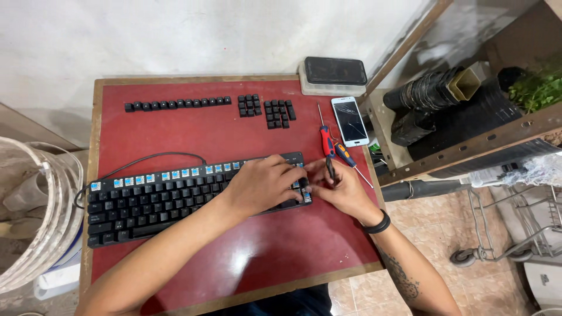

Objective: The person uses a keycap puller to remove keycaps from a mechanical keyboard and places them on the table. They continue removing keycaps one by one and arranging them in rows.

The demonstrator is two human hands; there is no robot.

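Resting on a red surface [193, 140]: one black keyboard [152, 202], top-row caps off, blue switches bare. Left hand [260, 186] lies over its right end, fingers curled onto the keys. Right hand [342, 190] beside it, fingers clenched around a small dark tool [331, 168]. Removed keycaps [178, 104] lined along the far edge. Two screwdrivers [333, 146] and a cracked white phone [349, 121] lie near the right edge.
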